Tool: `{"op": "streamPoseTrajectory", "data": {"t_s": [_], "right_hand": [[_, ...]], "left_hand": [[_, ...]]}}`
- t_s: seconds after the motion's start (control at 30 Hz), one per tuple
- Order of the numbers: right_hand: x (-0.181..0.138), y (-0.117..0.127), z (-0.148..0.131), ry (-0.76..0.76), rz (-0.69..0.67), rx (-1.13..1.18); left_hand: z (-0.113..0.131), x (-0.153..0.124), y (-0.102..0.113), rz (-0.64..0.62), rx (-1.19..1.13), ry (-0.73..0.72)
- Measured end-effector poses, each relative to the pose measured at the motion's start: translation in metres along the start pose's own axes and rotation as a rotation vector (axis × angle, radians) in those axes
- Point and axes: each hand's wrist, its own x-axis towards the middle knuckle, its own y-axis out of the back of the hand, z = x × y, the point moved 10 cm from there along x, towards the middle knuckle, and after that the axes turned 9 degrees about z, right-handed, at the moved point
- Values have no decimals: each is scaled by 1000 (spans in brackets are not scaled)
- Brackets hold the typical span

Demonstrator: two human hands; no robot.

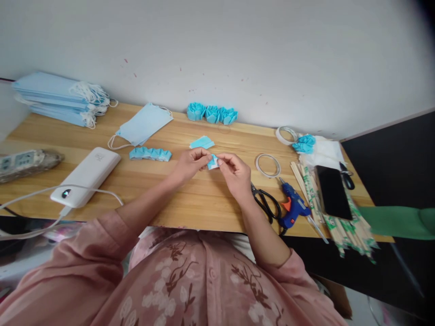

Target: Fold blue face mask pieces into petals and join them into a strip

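Between my two hands is a small folded piece of blue and white mask fabric (213, 162), held just above the wooden table. My left hand (193, 164) pinches its left side with thumb and forefinger. On the right side, my right hand (235, 171) grips it the same way. Just behind my fingers lie flat blue fabric strips (202, 142). A row of folded blue pieces (150, 154) rests to the left of my left hand. Against the wall stand several blue fabric flowers (212, 113), side by side.
At left are a stack of face masks (54, 97), loose masks (144, 123), a white power bank (88, 176) and a power strip (27, 164). At right lie tape rolls (268, 165), black-handled scissors (267, 203), a blue glue gun (292, 206), wrapped chopsticks (346, 233) and a phone (333, 192).
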Motion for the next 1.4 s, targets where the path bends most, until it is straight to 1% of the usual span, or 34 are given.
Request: {"op": "streamPoseTrajectory", "data": {"t_s": [0.17,0.27,0.37,0.47,0.57,0.63,0.8,0.93,1.03,1.13,1.27,1.33,1.4], "right_hand": [[-1,-2,-1,11,-23,-10],[0,-1,0,-13,-13,-8],[0,-2,7,-72,-30,14],[-1,-5,11,-93,-66,1],[0,-4,10,-88,-52,-24],[2,-1,7,-79,-23,-22],[4,4,4,-91,25,15],[5,7,8,-114,32,66],[5,4,11,-134,2,102],[5,1,11,-128,-30,60],[5,5,8,-107,-1,25],[6,6,8,-115,15,64],[6,4,11,-141,4,127]], "left_hand": [[0,0,0,0,17,-11],[3,0,0,1,46,-31],[9,-2,-1,-9,133,-77],[14,-4,-2,0,235,-128],[17,-6,-2,13,279,-171],[17,-6,-3,-3,285,-182],[9,-6,-8,-78,273,-107],[7,-5,-6,-72,255,-78],[8,-6,-8,-82,247,-77],[8,-9,-14,-115,244,-75],[8,-11,-20,-163,233,-63],[7,-10,-17,-144,209,-47],[7,-7,-10,-85,165,-39]]}}
